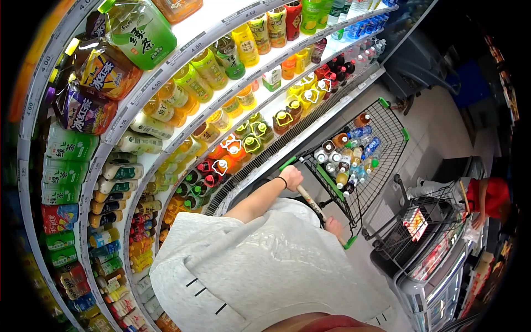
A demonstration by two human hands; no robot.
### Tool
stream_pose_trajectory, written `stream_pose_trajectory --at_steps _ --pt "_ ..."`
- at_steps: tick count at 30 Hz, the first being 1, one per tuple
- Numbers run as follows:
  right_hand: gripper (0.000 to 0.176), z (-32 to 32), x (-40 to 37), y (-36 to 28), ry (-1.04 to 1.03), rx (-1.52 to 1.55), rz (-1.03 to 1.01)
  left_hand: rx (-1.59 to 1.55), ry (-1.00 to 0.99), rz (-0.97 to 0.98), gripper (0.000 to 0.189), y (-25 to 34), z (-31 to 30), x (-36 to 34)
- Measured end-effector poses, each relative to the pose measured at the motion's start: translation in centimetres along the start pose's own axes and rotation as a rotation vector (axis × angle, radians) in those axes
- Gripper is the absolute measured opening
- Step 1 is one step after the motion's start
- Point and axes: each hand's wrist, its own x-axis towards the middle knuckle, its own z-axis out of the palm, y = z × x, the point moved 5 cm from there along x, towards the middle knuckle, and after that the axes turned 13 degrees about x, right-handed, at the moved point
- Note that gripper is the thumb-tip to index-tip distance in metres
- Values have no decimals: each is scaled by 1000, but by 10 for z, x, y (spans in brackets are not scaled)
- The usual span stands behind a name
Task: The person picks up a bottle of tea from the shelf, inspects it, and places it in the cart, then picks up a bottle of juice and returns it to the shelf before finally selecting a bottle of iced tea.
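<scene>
Holding on at both ends of a cart handle here, fists closed. Left hand is wrapped around the end nearer the drinks shelves, with a dark band on that wrist. Right hand looks curled around the other end, though the gray shirt covers part of it, so I can't make out every finger. The shopping cart sits just ahead of both hands, black wire with green corners, and a bunch of bottles is lying in it, mostly bunched toward the shelf side. Shelves curve up alongside, packed with colorful drinks, and some price strips read 4.00 and 4.50. Over on the other side, a person in a red top is next to another wire cart, well apart from these hands.
</scene>
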Motion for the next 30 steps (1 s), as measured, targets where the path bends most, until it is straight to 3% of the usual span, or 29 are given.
stream_pose_trajectory --at_steps 12,30 --pt "34 -1 2 -2 -79 -87 -6 -12 -24 12 23 -1 -6 -1" --pt "47 -9 0 -10 -58 -54 45 -19 -10 1 22 -2 -11 -5"
